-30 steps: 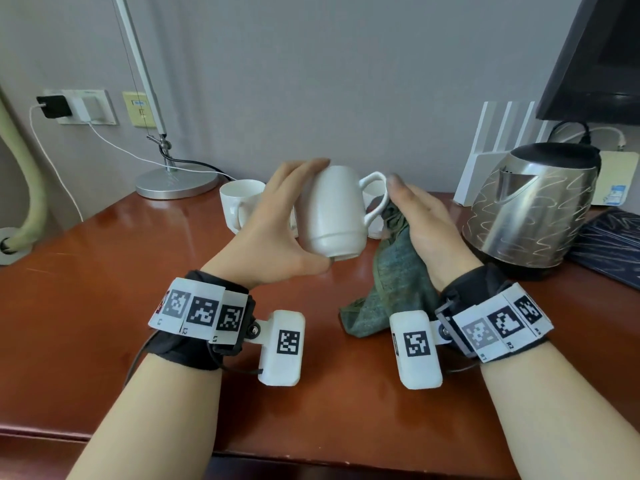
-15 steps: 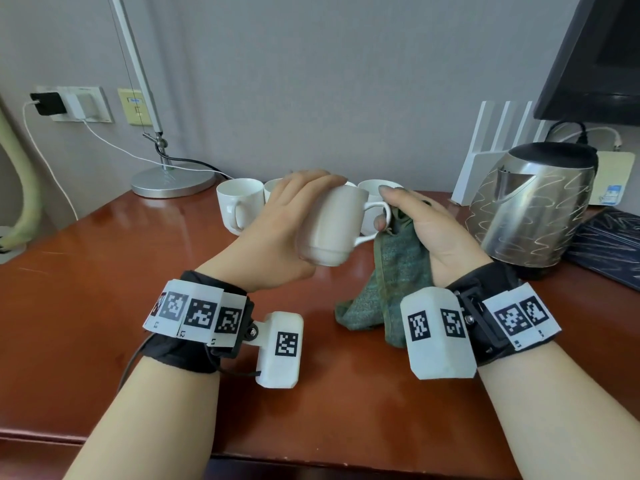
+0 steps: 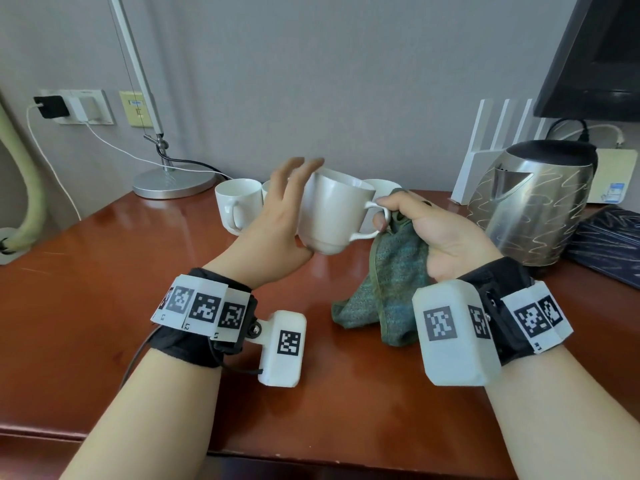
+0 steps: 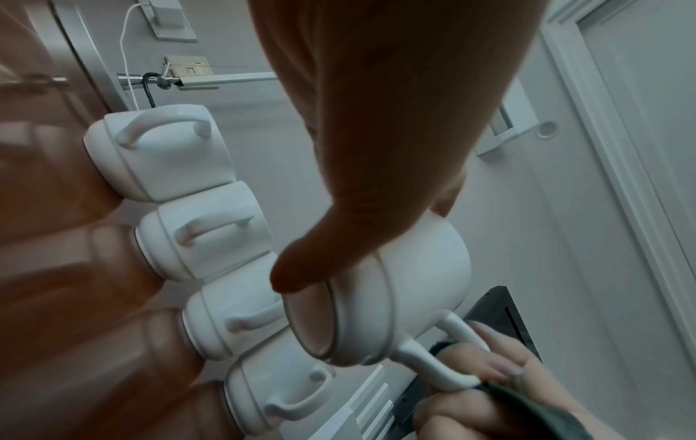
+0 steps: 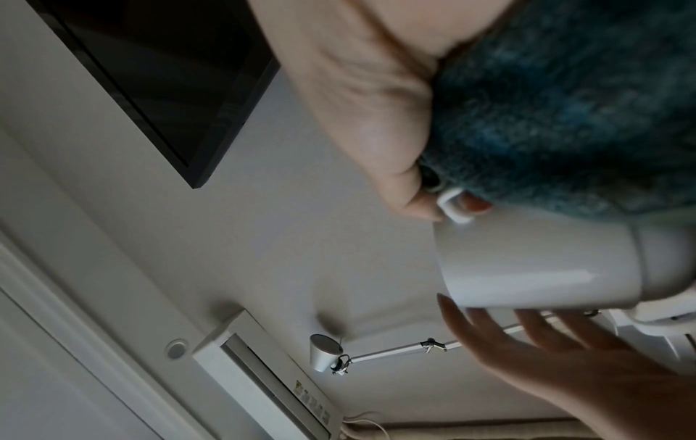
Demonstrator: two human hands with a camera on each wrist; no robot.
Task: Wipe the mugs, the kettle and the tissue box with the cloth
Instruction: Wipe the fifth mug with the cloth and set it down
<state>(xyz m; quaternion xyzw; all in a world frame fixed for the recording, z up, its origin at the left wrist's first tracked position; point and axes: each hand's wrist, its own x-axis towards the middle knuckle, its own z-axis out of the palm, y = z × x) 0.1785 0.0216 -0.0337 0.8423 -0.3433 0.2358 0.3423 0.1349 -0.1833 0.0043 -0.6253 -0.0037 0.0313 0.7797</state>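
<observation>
**Mug in hand, kettle unwiped**

A white ceramic mug (image 3: pixel 334 211) is held above the glossy red-brown table (image 3: pixel 104 278), left of the patterned steel kettle (image 3: pixel 533 206), judged unwiped. Left hand (image 3: pixel 277 223) cups it, fingers spread; right hand (image 3: pixel 433 233) pinches handle and green-blue cloth (image 3: pixel 388 289).
</observation>
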